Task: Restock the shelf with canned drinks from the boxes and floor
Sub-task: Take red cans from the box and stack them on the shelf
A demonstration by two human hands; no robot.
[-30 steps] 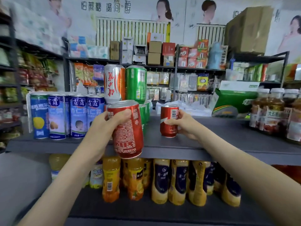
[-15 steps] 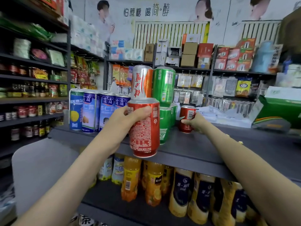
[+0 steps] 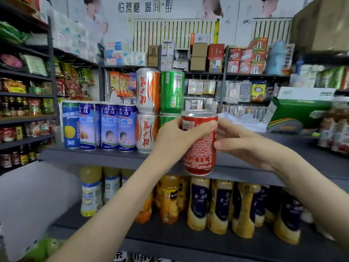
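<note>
Two hands now meet on one red can [image 3: 200,148].
It hangs in front of the shelf [image 3: 94,157] edge, the left hand [image 3: 175,140] gripping it with thumb and fingers curled round its upper half. The right hand [image 3: 245,146], which was on a can deeper on the shelf half a second ago, has come back, its straight fingers touching this can's side. Its slot is probably beside the stacked green cans [image 3: 171,91].

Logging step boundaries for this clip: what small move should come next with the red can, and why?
Probably pass the red can into the right hand and stand it on the grey shelf, right of the stacked green cans. The left hand holds it in front of the shelf edge, the right hand touches its side, and bare shelf shows there.
</note>
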